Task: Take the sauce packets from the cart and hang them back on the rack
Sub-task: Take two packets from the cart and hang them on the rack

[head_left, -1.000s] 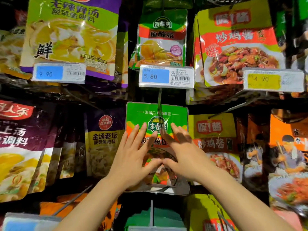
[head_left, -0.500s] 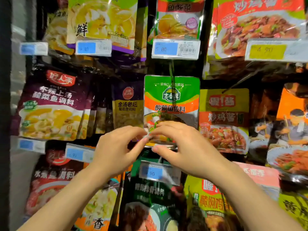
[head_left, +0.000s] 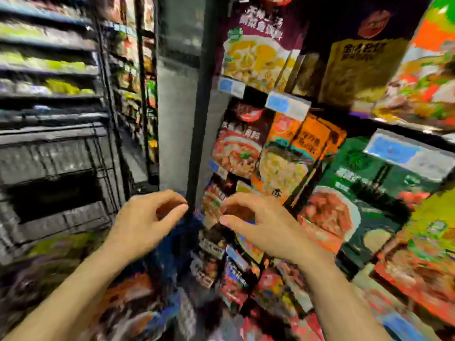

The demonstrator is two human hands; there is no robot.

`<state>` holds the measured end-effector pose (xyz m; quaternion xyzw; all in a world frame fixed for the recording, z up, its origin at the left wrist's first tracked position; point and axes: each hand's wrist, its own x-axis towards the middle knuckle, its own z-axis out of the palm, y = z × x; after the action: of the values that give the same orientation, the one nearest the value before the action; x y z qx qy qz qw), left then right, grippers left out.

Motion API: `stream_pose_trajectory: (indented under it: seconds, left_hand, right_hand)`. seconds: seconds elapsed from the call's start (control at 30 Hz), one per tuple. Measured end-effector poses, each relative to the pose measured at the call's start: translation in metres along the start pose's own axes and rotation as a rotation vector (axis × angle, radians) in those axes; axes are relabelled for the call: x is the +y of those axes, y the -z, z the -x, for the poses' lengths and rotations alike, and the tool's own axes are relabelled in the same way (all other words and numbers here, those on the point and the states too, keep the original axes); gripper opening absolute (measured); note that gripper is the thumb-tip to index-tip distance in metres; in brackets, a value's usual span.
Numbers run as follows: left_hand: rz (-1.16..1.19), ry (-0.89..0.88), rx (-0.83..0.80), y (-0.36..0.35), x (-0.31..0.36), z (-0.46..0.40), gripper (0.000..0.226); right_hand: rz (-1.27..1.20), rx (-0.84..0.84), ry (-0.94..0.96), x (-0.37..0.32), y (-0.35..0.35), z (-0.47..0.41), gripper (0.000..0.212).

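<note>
The view is blurred by motion. My left hand (head_left: 145,222) and my right hand (head_left: 261,227) hover side by side in mid-air, fingers loosely curled, holding nothing. The rack (head_left: 290,124) of hanging sauce packets fills the right half, with purple, orange and dark green packets (head_left: 364,198) on their pegs. The black plastic cart (head_left: 56,173) stands at the left, level with my left hand. Blurred packets (head_left: 128,299) lie low down under my forearms.
A grey upright post (head_left: 177,114) separates the rack from store shelves (head_left: 46,57) further left. Blue price tags (head_left: 286,104) stick out from the rack pegs toward me.
My hands have left the green packet on its peg and dropped away from the rack. The view has swung left and down, bringing the cart into sight.
</note>
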<state>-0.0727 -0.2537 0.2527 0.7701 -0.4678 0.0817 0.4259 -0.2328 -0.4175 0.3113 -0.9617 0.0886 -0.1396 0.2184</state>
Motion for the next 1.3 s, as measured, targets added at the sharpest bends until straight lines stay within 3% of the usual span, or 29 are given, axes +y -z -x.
stream_pose_trajectory:
  seconds: [0.13,0.27,0.37,0.5,0.73,0.9,1.0,1.3]
  left_hand:
    - [-0.064,0.290,-0.033,0.024,-0.069,0.085,0.033]
    - [-0.168,0.586,-0.082,0.050,-0.137,0.178,0.025]
    - [-0.304,0.602,-0.206,0.068,-0.184,0.240,0.046]
    - [-0.437,0.629,-0.084,0.083,-0.223,0.278,0.050]
    - [-0.523,0.774,-0.060,0.069,-0.266,0.275,0.081]
    - [-0.561,0.817,0.027,0.068,-0.267,0.278,0.071]
    - [-0.589,0.821,0.003,0.065,-0.270,0.280,0.068]
    - [-0.687,0.850,0.057,0.060,-0.270,0.276,0.052]
  right_hand:
    - [-0.039,-0.385,-0.029,-0.022,-0.086,-0.009,0.032]
    - [-0.164,-0.536,-0.128,-0.051,-0.169,-0.020,0.033]
    - [-0.226,-0.660,-0.138,-0.078,-0.233,-0.025,0.031]
    - [-0.290,-0.798,-0.270,-0.113,-0.301,-0.019,0.035]
    - [-0.337,-0.740,-0.462,-0.119,-0.354,-0.013,0.039]
    - [-0.330,-0.730,-0.558,-0.100,-0.398,-0.034,0.025]
    - [-0.369,-0.762,-0.613,-0.089,-0.442,-0.062,0.033]
    - [-0.247,-0.734,-0.460,-0.082,-0.573,-0.159,0.046]
